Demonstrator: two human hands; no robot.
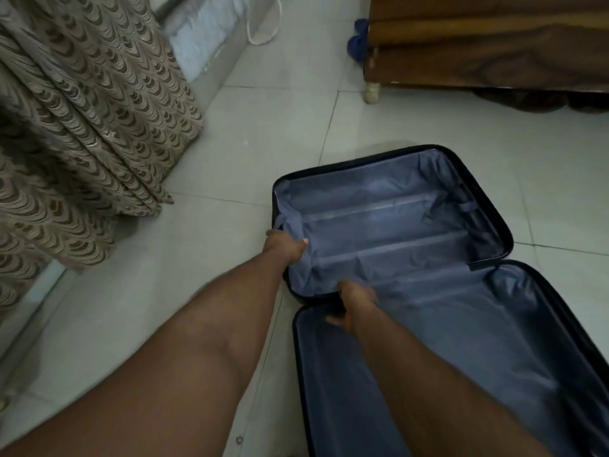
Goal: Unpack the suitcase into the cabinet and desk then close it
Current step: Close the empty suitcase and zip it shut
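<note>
**Unpack done, close pending**

Dark hard-shell suitcase with grey-blue lining (412, 245) lies open on the tiled floor, at 3 o'clock of frame centre, both halves bare. My left hand (286, 247) grips the far half's rim; my right hand (354, 306) curls over the hinge edge. Left: fold shut.

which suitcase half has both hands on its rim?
The far half, the one with the ridged lining. The left hand grips its left rim and the right hand its near corner. The near half lies flat under the right forearm.
</note>
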